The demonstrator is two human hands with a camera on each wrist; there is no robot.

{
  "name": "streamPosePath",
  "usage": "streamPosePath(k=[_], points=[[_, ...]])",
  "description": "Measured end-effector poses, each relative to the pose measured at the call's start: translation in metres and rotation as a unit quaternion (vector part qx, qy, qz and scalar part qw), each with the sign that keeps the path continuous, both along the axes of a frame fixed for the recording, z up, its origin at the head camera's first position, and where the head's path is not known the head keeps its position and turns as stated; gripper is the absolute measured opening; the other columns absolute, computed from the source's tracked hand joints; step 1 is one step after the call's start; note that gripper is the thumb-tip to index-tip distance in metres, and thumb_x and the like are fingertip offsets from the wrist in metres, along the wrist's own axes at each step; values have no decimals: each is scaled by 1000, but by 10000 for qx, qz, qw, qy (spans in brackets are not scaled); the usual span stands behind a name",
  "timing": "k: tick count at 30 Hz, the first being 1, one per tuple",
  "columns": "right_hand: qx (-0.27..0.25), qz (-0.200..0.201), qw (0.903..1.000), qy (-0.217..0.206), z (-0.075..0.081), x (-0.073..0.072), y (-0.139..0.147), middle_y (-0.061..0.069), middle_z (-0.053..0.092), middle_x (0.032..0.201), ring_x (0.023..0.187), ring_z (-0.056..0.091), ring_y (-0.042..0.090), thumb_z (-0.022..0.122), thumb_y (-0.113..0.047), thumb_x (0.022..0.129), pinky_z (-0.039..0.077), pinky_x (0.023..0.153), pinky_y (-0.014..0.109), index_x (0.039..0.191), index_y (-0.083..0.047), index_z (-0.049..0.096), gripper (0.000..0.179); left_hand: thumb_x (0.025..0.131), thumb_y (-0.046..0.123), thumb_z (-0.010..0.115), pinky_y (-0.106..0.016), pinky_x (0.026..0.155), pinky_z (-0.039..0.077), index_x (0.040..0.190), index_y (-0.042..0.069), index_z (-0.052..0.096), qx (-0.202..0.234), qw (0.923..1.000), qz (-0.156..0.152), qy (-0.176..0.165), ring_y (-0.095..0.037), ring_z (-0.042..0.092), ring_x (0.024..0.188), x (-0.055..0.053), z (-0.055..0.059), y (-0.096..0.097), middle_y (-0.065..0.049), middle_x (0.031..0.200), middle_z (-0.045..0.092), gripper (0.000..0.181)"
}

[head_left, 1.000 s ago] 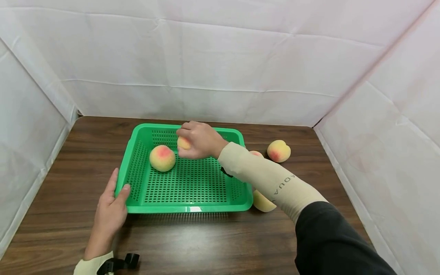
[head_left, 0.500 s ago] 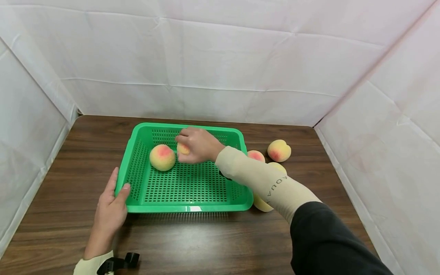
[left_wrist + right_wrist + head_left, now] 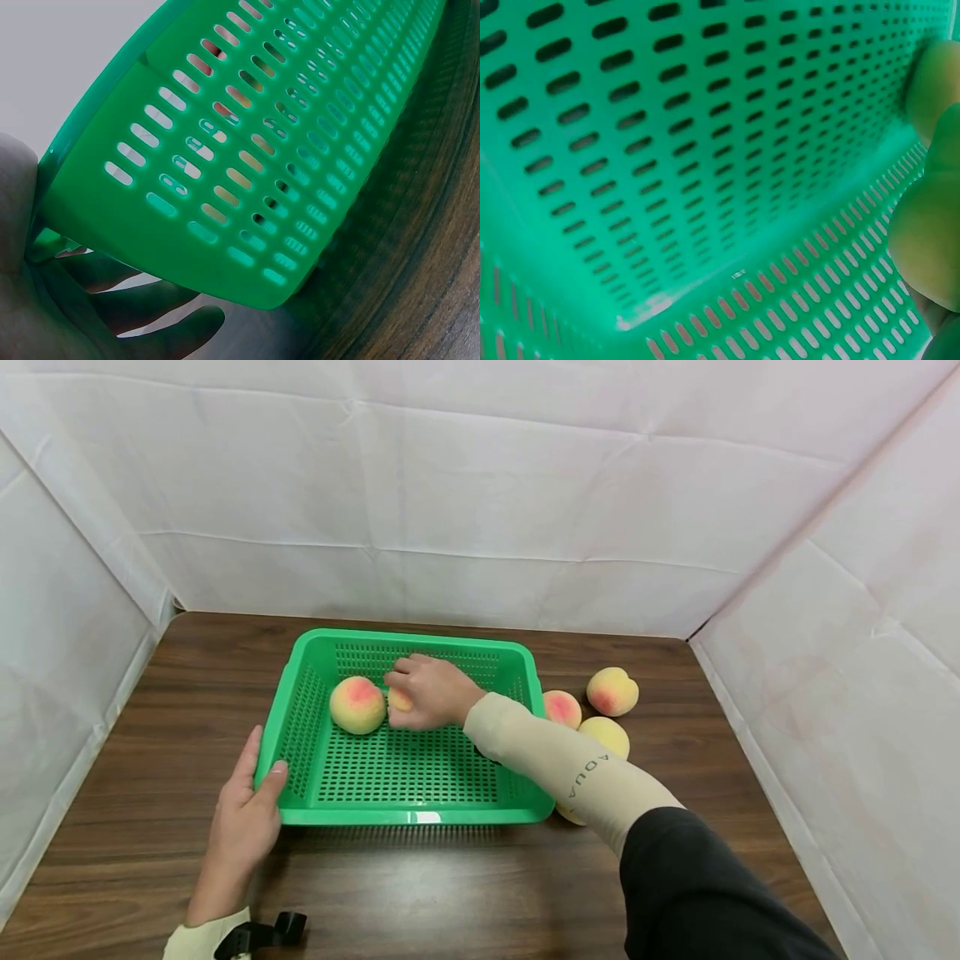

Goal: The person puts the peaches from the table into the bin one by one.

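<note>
A green perforated plastic basket (image 3: 420, 817) stands on the wooden table. My left hand (image 3: 243, 818) grips its left rim, thumb over the edge; in the left wrist view the fingers (image 3: 176, 330) show by the outer side of the basket. Inside, toward the left, lies a yellow peach with a red blush (image 3: 358, 704). Just right of it my right hand (image 3: 435, 693) holds another peach (image 3: 400, 700), mostly covered by the fingers, low in the basket. The right wrist view looks along the perforated floor (image 3: 705, 150), with rounded peach surfaces (image 3: 926, 247) at its right edge.
Several more peaches lie on the table right of the basket: a pink-topped peach (image 3: 562, 708) near the rim, a farther one (image 3: 612, 691) and a yellow one (image 3: 606, 735). Another is mostly hidden under my right forearm (image 3: 570, 760). White sheets (image 3: 480, 510) wall the table.
My right hand, with its peach, has come slightly lower and toward me inside the basket. The forearm's shift uncovers peaches on the right. My left hand keeps its place on the rim.
</note>
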State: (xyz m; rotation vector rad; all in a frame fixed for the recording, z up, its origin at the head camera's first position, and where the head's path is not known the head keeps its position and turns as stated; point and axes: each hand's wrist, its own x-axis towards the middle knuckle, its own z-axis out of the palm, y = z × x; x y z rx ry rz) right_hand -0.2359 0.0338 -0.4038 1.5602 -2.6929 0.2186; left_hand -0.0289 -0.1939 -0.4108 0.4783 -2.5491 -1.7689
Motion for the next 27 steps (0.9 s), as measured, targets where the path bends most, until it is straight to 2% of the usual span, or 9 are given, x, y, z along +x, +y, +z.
streamPosePath(k=[10, 16, 27], points=[[220, -120, 9995, -198, -13, 4, -1, 5, 63, 117, 100, 55, 21, 57, -37, 97, 50, 79, 35, 130, -12, 67, 43, 114, 27, 36, -63, 130, 9, 169, 26, -1, -56, 9999, 26, -109, -35, 4, 163, 0, 2, 1, -7, 177, 5, 66], [323, -212, 9988, -308, -22, 5, 0, 3, 59, 120, 100, 51, 19, 56, -40, 100, 49, 81, 34, 136, -17, 65, 44, 114, 27, 36, -63, 130, 9, 169, 23, 0, -29, 10000, -9, -37, -35, 4, 163, -1, 1, 1, -8, 177, 4, 66], [231, -186, 9993, -219, -28, 4, 1, 4, 60, 118, 99, 50, 19, 58, -40, 100, 48, 79, 33, 136, -16, 65, 44, 114, 25, 37, -62, 130, 9, 169, 22, 0, -18, 10000, 31, 20, -35, 6, 163, 0, 1, 2, -10, 177, 6, 66]])
